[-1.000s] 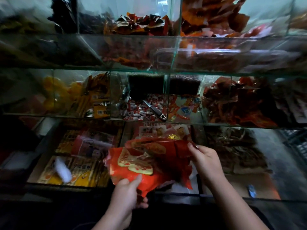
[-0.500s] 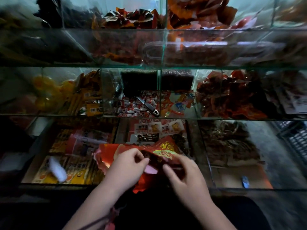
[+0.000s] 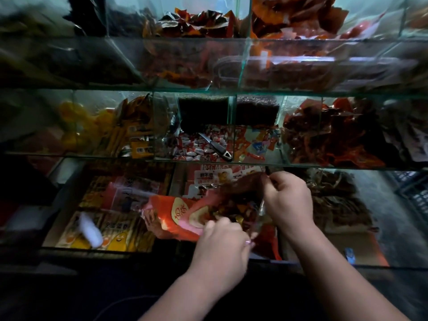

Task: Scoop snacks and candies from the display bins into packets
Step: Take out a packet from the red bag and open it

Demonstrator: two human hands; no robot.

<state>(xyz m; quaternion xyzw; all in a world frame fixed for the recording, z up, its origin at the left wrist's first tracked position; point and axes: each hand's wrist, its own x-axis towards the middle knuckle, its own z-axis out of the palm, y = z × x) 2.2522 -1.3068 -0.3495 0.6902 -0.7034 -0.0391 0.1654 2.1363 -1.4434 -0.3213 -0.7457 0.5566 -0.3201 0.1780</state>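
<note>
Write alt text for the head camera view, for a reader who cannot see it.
Two bare hands hold a red packet open before glass bins of wrapped snacks: the left hand grips its near edge, the right hand pinches its far edge. A scoop with a black handle lies on candies in a middle bin.

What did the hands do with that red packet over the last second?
Both hands came together at the mouth of the red plastic packet, then pulled it open: the right hand pinches the upper edge, the left hand the lower. The black-handled metal scoop stayed lying among the wrapped candies.
</note>
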